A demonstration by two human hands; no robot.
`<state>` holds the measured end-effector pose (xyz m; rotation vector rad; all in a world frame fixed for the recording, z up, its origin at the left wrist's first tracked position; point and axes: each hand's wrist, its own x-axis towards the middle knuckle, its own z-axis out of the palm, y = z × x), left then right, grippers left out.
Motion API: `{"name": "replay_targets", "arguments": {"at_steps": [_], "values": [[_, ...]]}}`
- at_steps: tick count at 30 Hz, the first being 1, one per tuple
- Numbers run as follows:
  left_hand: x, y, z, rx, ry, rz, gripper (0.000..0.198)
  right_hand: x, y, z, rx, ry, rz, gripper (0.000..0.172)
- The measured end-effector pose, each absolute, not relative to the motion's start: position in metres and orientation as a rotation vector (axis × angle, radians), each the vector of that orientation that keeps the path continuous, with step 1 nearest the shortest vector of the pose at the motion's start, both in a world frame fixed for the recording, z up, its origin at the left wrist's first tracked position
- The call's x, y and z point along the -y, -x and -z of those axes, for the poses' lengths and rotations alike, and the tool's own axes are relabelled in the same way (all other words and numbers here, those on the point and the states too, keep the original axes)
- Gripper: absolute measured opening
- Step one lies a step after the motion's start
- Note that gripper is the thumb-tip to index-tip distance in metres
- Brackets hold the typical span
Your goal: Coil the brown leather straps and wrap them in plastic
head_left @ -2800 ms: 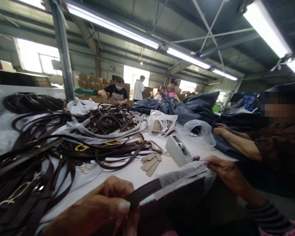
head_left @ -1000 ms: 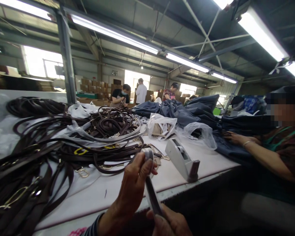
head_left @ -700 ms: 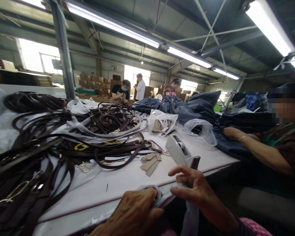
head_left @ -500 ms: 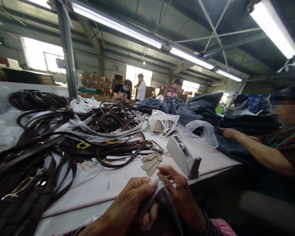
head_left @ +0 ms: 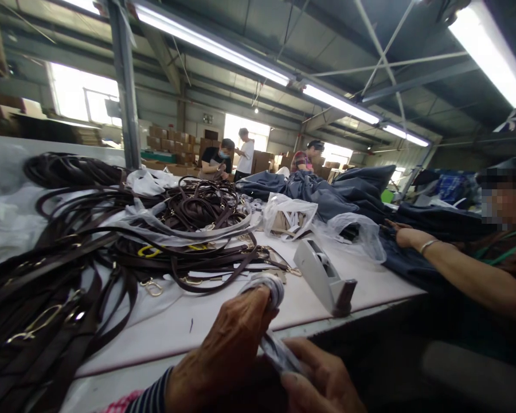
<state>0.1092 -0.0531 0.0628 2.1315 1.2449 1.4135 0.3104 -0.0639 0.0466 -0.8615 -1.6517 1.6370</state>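
Note:
My left hand (head_left: 227, 344) is closed in a fist around a crumpled strip of translucent plastic (head_left: 279, 354), and a bunched loop of it bulges over the knuckles. Lower and to the right, my right hand (head_left: 320, 378) pinches the other part of the strip between thumb and fingers. Both hands are in front of the table's near edge. Just beyond the left hand lie tan cards (head_left: 279, 276), mostly hidden by it. A grey tape dispenser (head_left: 320, 275) stands on the tabletop to the right of the hands.
Dark brown straps (head_left: 90, 241) with metal clasps are heaped on the left of the white table (head_left: 155, 338). Clear plastic bags (head_left: 290, 217) and dark blue fabric (head_left: 322, 192) lie behind the dispenser. A co-worker's hand (head_left: 408, 234) touches the fabric at right. A post (head_left: 124, 86) rises at back left.
My left hand has turned knuckles-up and risen, with the plastic now bunched around it. My right hand has dropped lower, and the plastic is twisted into a narrow strip between them.

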Motion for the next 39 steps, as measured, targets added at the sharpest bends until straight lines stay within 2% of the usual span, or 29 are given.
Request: {"name": "replay_targets", "arguments": {"at_steps": [3, 7, 11, 13, 17, 22, 26, 28, 31, 33, 36, 37, 39], "values": [[0.072, -0.101, -0.057, -1.22, -2.252, -1.089, 0.021, 0.042, -0.331, -0.079, 1.643, 0.889, -1.608, 0.07], [0.09, -0.103, -0.074, -1.086, -1.807, -0.949, 0.036, 0.013, -0.32, -0.098, 1.774, 0.883, -1.257, 0.053], [0.088, -0.113, -0.081, -0.807, -1.156, -0.978, 0.041, 0.018, -0.287, -0.067, 1.804, 0.803, -0.653, 0.032], [0.086, -0.115, -0.088, -0.678, -0.99, -1.075, 0.04, 0.031, -0.273, -0.039, 1.747, 0.826, -0.594, 0.039], [0.083, -0.113, -0.116, -0.626, -0.829, -1.359, 0.035, 0.057, -0.254, 0.006, 1.725, 0.942, -0.758, 0.053], [0.066, -0.108, -0.128, -0.735, -0.988, -1.617, 0.033, 0.067, -0.251, 0.004, 1.74, 0.895, -1.385, 0.07], [0.055, -0.101, -0.095, -1.117, -1.602, -1.643, 0.02, 0.064, -0.265, -0.025, 1.772, 0.646, -1.744, 0.061], [0.055, -0.093, -0.073, -1.327, -2.049, -1.551, 0.009, 0.061, -0.274, -0.042, 1.692, 0.662, -1.878, 0.056], [0.065, -0.077, -0.051, -1.374, -2.521, -1.289, 0.013, 0.051, -0.287, -0.068, 1.64, 0.775, -1.997, 0.045], [0.075, -0.067, -0.048, -1.37, -2.582, -1.11, 0.019, 0.042, -0.292, -0.081, 1.697, 0.809, -2.011, 0.044], [0.091, -0.055, -0.057, -1.433, -2.528, -0.871, 0.033, 0.027, -0.295, -0.095, 1.783, 0.834, -2.003, 0.065], [0.095, -0.052, -0.061, -1.463, -2.506, -0.79, 0.033, 0.022, -0.295, -0.098, 1.84, 0.832, -1.961, 0.063], [0.102, -0.047, -0.07, -1.511, -2.458, -0.659, 0.032, 0.013, -0.295, -0.103, 2.042, 0.81, -1.753, 0.045]]}}
